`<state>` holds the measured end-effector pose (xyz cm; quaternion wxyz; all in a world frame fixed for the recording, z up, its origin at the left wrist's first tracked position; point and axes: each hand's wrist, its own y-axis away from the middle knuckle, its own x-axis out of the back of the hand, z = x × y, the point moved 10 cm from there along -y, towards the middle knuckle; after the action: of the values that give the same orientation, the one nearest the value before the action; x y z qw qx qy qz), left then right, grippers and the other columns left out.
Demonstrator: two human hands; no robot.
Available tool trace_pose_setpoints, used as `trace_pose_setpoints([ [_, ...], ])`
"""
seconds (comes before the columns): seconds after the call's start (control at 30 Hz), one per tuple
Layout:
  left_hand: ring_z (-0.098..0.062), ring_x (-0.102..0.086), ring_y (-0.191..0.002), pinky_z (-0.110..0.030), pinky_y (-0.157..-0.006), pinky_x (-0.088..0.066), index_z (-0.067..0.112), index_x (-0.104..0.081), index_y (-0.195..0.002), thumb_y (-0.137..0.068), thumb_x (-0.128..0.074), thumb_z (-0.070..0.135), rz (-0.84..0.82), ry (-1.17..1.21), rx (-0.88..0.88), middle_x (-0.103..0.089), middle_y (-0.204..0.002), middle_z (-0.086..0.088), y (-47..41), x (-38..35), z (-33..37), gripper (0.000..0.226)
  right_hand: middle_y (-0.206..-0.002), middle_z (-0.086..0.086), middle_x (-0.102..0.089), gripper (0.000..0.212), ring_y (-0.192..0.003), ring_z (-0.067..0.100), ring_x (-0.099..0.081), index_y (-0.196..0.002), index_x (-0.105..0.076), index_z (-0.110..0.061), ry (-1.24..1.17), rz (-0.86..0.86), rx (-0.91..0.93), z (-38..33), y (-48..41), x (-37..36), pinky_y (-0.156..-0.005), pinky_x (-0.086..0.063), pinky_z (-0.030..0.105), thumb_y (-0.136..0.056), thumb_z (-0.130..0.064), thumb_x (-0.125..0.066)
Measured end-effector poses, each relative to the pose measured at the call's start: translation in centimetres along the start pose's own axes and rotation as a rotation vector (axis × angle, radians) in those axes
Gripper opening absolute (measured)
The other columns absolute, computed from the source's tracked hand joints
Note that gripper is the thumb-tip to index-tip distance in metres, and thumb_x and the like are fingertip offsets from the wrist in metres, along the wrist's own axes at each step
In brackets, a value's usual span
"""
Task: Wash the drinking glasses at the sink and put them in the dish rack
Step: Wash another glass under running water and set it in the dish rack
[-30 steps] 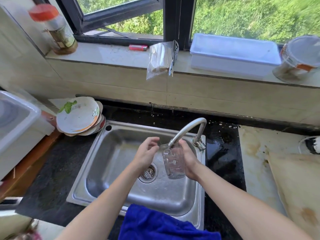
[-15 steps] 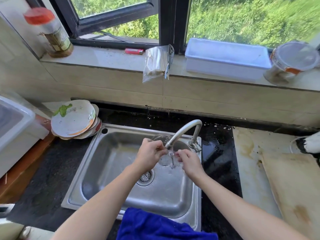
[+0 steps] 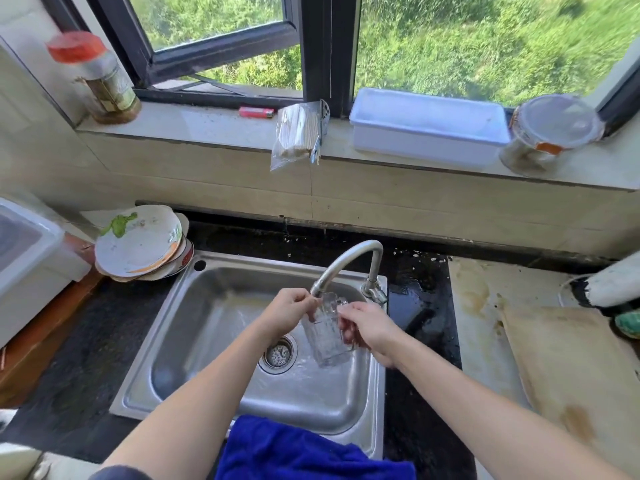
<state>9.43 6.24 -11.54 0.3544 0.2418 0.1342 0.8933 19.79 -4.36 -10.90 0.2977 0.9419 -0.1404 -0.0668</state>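
While both hands worked over the steel sink [image 3: 194, 341], water lay around its drain. Dirty plates [image 3: 138, 247] sat stacked at its left corner, a green scrap on the top one. Under the faucet [image 3: 343, 263], a clear ribbed drinking glass [image 3: 327, 337] tilted, wet. Left hand [image 3: 285, 315] pinched its rim; right hand [image 3: 370, 327] closed around its side.
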Motion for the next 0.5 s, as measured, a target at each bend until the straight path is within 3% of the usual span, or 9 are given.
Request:
trace_pose_setpoints([
  [0.07, -0.011, -0.044, -0.058, -0.027, -0.063, -0.035, 0.006, -0.06, -0.07, -0.092, -0.06, 0.019, -0.001, 0.123, 0.071, -0.051, -0.06, -0.001, 0.3, -0.8, -0.7, 0.025, -0.06, 0.002, -0.056, 0.029, -0.049, 0.012, -0.048, -0.076, -0.057, -0.01, -0.154, -0.071, -0.123, 0.6, 0.6, -0.3, -0.055, -0.043, 0.029, -0.101, -0.021, -0.047],
  [0.13, -0.018, -0.044, -0.064, -0.03, -0.063, -0.035, 0.005, -0.061, -0.076, -0.093, -0.06, 0.021, -0.022, 0.283, 0.162, -0.051, -0.07, -0.01, 0.7, -1.6, -2.2, 0.023, -0.07, 0.003, -0.061, 0.027, -0.057, 0.014, -0.055, -0.087, -0.061, -0.01, -0.056, -0.007, -0.105, 0.6, 1.0, 0.9, -0.063, -0.053, 0.038, -0.102, -0.023, -0.044],
  [0.2, -0.022, -0.05, -0.067, -0.033, -0.066, -0.04, 0.002, -0.064, -0.087, -0.094, -0.058, 0.021, -0.024, 0.45, 0.279, -0.056, -0.082, -0.018, 1.2, -2.1, -3.6, 0.021, -0.099, -0.001, -0.062, 0.021, -0.081, 0.013, -0.061, -0.112, -0.059, -0.017, 0.472, 0.139, 0.164, -1.8, 1.6, 3.3, -0.08, -0.054, 0.043, -0.1, -0.017, -0.042],
  [0.27, -0.026, -0.058, -0.07, -0.037, -0.072, -0.047, -0.002, -0.064, -0.096, -0.097, -0.053, 0.018, -0.054, 0.57, 0.362, -0.061, -0.088, -0.021, 1.5, -2.7, -4.0, 0.023, -0.132, -0.01, -0.048, 0.042, -0.103, 0.011, -0.056, -0.131, -0.049, -0.026, 0.966, 0.093, 0.475, -3.7, 2.8, 2.3, -0.087, -0.051, 0.038, -0.092, -0.012, -0.046],
  [0.33, -0.026, -0.061, -0.066, -0.036, -0.069, -0.051, -0.003, -0.062, -0.096, -0.098, -0.051, 0.017, -0.108, 0.615, 0.44, -0.064, -0.081, -0.018, 1.6, -3.6, -4.5, 0.023, -0.146, -0.013, -0.035, 0.048, -0.1, 0.014, -0.058, -0.133, -0.046, -0.026, 1.141, -0.015, 0.598, -3.9, 3.8, 0.9, -0.082, -0.051, 0.037, -0.086, -0.018, -0.053],
  [0.43, -0.023, -0.06, -0.062, -0.034, -0.066, -0.05, 0.0, -0.061, -0.094, -0.095, -0.055, 0.019, -0.199, 0.549, 0.539, -0.064, -0.077, -0.013, 1.8, -4.7, -5.3, 0.02, -0.145, -0.011, -0.038, 0.039, -0.085, 0.016, -0.061, -0.123, -0.05, -0.023, 1.243, -0.002, 0.72, -5.0, 4.9, -0.4, -0.071, -0.052, 0.036, -0.085, -0.031, -0.059],
  [0.5, -0.023, -0.059, -0.065, -0.035, -0.068, -0.05, 0.001, -0.062, -0.096, -0.094, -0.057, 0.018, -0.257, 0.469, 0.58, -0.064, -0.08, -0.012, 1.8, -5.5, -5.7, 0.019, -0.122, -0.009, -0.053, 0.027, -0.081, 0.017, -0.06, -0.111, -0.054, -0.023, 1.248, -0.02, 0.715, -5.3, 5.3, -1.2, -0.072, -0.051, 0.037, -0.086, -0.034, -0.058],
])
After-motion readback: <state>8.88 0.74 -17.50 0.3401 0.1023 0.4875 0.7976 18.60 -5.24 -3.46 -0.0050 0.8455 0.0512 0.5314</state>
